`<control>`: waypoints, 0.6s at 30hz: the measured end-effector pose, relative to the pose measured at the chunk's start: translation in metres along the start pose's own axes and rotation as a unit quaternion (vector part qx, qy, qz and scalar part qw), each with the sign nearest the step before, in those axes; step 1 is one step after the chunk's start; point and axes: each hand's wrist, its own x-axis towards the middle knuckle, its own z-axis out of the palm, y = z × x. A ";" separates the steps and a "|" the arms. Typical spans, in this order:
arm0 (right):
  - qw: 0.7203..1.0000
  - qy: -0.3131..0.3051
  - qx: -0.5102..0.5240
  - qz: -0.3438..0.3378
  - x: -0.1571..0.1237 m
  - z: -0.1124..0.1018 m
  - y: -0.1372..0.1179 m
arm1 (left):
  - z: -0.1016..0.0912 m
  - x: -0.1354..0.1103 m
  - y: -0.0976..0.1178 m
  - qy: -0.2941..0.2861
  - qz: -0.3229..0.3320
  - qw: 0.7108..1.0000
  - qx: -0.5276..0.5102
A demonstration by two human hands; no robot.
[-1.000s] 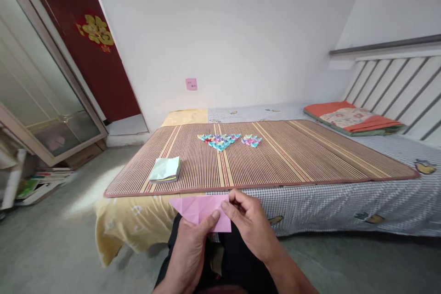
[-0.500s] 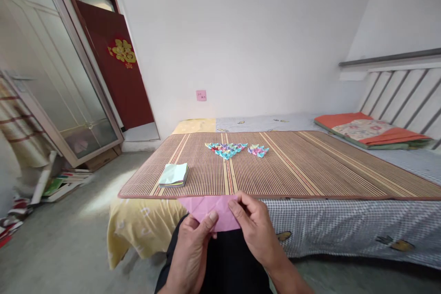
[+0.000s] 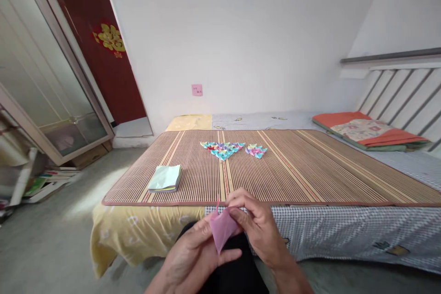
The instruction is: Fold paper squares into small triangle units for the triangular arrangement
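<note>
Both hands hold a pink paper [image 3: 222, 232] over my lap, in front of the bed's edge. My left hand [image 3: 193, 259] grips it from below with the thumb pressed against it. My right hand [image 3: 257, 227] pinches its upper right part with curled fingers. The paper is folded into a narrow, pointed shape. On the striped bamboo mat [image 3: 310, 170] beyond lie a stack of pale square papers [image 3: 165, 178] at the left and two clusters of small colourful folded pieces [image 3: 223, 149], the smaller cluster [image 3: 256, 150] to the right.
The mat covers a bed with a yellow sheet [image 3: 138, 234] and a checked sheet [image 3: 344, 229]. Folded orange bedding [image 3: 368, 131] lies at the far right by a slatted headboard. A red door [image 3: 103, 50], a glass cabinet and books on the floor [image 3: 44, 181] stand at the left.
The pink paper has been folded from a wide flat shape into a narrow pointed one. Both hands have closed in around it and my left hand has turned beneath it.
</note>
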 end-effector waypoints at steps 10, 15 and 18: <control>0.995 -0.037 0.082 0.045 0.016 0.005 0.027 | -0.011 0.014 -0.004 0.057 0.072 0.996 0.013; 0.982 -0.001 0.100 0.159 0.016 0.000 0.026 | -0.013 0.020 0.003 0.189 0.248 0.912 0.268; 0.978 -0.051 0.106 0.175 0.012 0.005 0.021 | -0.014 0.021 0.006 0.206 0.317 0.834 0.400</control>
